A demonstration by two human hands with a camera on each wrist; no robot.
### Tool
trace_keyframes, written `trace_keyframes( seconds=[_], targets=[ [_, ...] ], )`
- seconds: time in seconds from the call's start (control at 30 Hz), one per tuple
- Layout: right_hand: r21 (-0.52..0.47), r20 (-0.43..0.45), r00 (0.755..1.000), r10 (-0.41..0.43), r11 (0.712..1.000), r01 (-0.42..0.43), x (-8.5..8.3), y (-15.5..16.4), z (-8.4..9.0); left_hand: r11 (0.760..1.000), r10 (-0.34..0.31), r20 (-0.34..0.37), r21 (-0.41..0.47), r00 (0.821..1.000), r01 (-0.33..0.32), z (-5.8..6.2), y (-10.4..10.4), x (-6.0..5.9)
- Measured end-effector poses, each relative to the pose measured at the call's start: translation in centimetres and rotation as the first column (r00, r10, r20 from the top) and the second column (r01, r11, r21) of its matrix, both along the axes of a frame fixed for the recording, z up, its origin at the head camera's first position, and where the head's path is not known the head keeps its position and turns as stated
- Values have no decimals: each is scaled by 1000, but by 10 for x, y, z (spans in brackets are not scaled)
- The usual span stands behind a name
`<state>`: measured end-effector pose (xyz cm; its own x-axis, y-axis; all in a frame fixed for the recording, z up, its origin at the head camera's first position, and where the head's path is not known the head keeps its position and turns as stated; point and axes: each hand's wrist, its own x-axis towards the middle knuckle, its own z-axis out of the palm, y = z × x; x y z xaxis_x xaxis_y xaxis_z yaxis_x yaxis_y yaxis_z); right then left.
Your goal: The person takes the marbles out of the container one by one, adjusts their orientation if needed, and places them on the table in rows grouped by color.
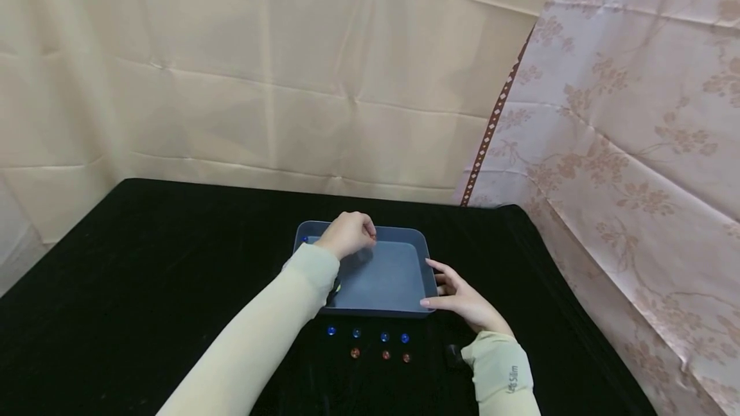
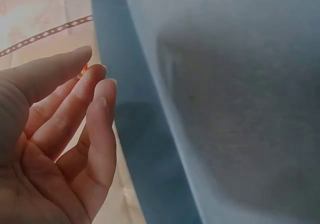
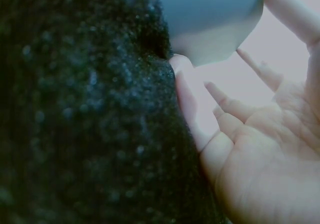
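Note:
My left hand (image 1: 349, 234) reaches over the back part of a shallow blue-grey tray (image 1: 384, 275). Its thumb and forefinger pinch a small orange-red marble (image 2: 82, 71), mostly covered by the fingertips. The other fingers bend loosely beside the tray wall in the left wrist view. My right hand (image 1: 462, 297) rests at the tray's right side, thumb and forefinger touching the rim with the fingers fairly straight and spread. In the right wrist view, the little finger lies by the tray's lower edge on the black cloth. A blue marble (image 1: 305, 239) sits in the tray's back left corner.
In front of the tray, a row of blue marbles (image 1: 384, 337) lies on the black cloth (image 1: 173, 287), with a row of red marbles (image 1: 386, 355) nearer me. A cream curtain (image 1: 289, 82) hangs behind the table, and a flowered pink curtain (image 1: 636, 165) hangs along the right.

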<state>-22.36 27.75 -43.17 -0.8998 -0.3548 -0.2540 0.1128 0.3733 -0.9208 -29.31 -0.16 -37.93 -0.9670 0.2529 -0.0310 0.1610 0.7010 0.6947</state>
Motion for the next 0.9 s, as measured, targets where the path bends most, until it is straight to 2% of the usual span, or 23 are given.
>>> trace_keyframes(
  seconds=[0.5,0.9],
  targets=[
    [3,19,1000,-3,1000,3,0,-1,1,998,-32,-50,60,998,35,26,-3,15],
    [-16,14,1000,15,1000,-14,0,0,0,986,-99,-123,124,987,114,58,3,38]
  ],
)
